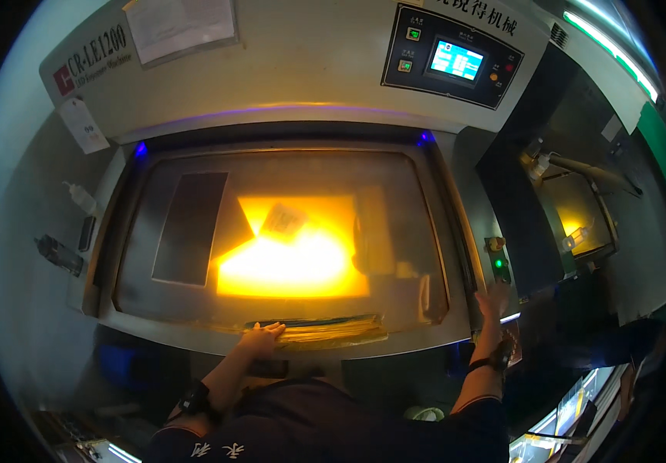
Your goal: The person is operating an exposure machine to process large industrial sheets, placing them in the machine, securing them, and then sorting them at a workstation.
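Observation:
My left hand [262,339] lies flat with fingers stretched on the front edge of a wide machine bed [286,163], at the left end of a stack of yellow strips [333,332]. It grips nothing. Off the bed's right front corner, my right hand [492,302] is raised with fingers apart, just below a small control box [497,259] with a lit green button. Its fingers are somewhat blurred, and nothing shows in them. Under the bed's clear cover glows a bright yellow area [294,266], with a small pale rectangle [284,221] on it. A dark panel [188,228] lies left of the glow.
The machine's raised grey hood [286,77] spans the back, with a lit screen [457,60] and buttons. A white bottle [82,198] and a dark object [60,255] stand left of the bed. To the right is another station with a bottle [576,238].

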